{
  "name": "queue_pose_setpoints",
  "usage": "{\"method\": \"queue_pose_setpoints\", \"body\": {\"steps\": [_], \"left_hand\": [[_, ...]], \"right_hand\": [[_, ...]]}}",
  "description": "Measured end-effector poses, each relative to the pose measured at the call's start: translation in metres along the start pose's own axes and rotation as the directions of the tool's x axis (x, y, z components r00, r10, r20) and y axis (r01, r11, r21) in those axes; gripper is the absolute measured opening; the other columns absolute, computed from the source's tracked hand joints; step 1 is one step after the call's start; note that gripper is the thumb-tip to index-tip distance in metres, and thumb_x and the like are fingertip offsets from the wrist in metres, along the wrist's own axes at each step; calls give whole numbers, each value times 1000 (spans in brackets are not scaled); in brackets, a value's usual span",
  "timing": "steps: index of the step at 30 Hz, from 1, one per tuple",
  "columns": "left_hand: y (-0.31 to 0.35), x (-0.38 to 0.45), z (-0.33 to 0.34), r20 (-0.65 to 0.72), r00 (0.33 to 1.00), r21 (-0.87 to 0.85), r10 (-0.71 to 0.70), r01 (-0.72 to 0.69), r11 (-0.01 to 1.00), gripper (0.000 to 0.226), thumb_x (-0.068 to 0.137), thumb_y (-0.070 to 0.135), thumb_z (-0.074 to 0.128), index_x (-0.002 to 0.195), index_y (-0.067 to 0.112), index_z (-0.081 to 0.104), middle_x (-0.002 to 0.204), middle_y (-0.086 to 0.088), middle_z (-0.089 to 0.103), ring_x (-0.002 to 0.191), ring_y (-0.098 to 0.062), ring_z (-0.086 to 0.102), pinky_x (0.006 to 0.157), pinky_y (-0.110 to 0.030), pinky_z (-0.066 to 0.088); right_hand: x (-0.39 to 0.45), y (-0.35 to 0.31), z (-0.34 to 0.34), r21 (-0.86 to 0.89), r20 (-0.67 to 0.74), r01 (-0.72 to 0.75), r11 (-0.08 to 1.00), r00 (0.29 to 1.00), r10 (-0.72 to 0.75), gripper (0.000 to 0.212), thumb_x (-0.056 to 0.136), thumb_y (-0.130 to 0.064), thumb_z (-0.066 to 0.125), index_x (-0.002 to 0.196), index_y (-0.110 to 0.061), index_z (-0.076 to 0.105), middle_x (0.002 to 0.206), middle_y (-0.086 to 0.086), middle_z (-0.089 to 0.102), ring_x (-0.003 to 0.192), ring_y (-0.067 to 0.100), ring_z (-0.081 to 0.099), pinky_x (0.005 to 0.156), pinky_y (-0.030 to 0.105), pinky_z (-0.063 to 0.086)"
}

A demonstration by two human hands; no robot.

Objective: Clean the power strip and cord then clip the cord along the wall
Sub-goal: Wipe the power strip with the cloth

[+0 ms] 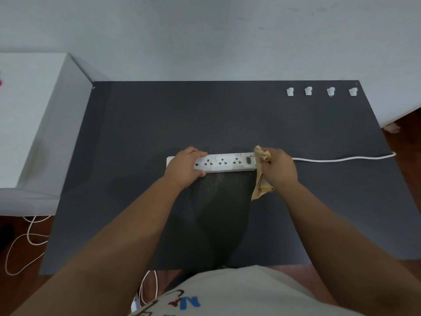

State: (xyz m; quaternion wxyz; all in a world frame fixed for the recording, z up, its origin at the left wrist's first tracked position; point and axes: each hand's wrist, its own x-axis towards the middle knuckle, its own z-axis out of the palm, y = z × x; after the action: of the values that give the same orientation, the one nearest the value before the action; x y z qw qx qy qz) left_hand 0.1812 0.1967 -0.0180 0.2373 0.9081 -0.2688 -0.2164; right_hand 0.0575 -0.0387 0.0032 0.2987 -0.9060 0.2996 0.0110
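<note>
Your power strip [224,163] lies flat in the middle of the frame on the dark table [159,115], long side going left to right. Your left hand [185,166] is curled over its left end, thumb on the near edge and fingers on the far edge, pinning it down. Your right hand [279,168] is closed around a yellow cloth [262,179] at the strip's right end, where the white cord [341,158] comes out and runs off to the right edge of the frame. The strip looks like hard, smooth plastic, stiff and probably light, so it may slide on the table if you let go; keep holding it by its long edges, not over the holes. The cord looks thin and bendy, so it will probably flop; pinch it through the cloth and pull along it. Four small white clips [320,91] sit in a row at the upper right of the frame, near the wall [205,37]. They look tiny, so pick them up with your fingertips.
</note>
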Motion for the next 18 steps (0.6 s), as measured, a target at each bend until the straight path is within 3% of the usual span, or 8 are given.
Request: {"method": "queue_pose_setpoints", "body": {"steps": [4,7,11,15,18], "left_hand": [[-2,0,1,4,1000,-18,-3,3,1000,63,76,25,78,134,28,54,127,11,52,121,-15,47,99,-32,42],[-2,0,1,9,1000,-11,-4,4,1000,64,76,26,78,135,28,53,128,11,51,122,-15,47,100,-33,42],[-1,1,-1,24,1000,20,10,-10,1000,64,77,28,76,136,27,51,129,8,51,122,-17,47,101,-34,42],[-2,1,-1,37,999,59,34,-36,998,64,81,30,73,139,26,48,133,8,49,124,-18,46,103,-35,41],[-3,-1,1,37,998,84,52,-55,995,64,82,31,72,140,25,46,135,7,48,124,-19,46,103,-34,41]], "right_hand": [[-4,-23,6,-117,299,236,965,935,-193,35,88,-20,55,121,-25,65,111,7,65,101,27,62,76,30,46],[4,-34,16,-136,194,184,974,968,-156,39,87,-15,55,124,-28,62,109,6,60,100,28,60,77,33,50],[3,-58,21,-148,452,343,928,858,-245,29,87,-21,58,114,-25,68,111,2,68,101,23,62,78,33,51],[13,-61,23,-187,317,306,933,918,-238,38,84,-14,57,118,-30,65,113,3,64,104,24,61,82,35,51],[13,-62,22,-134,529,386,913,807,-263,32,83,-20,62,112,-33,69,112,-3,69,104,20,63,84,34,52]]}}
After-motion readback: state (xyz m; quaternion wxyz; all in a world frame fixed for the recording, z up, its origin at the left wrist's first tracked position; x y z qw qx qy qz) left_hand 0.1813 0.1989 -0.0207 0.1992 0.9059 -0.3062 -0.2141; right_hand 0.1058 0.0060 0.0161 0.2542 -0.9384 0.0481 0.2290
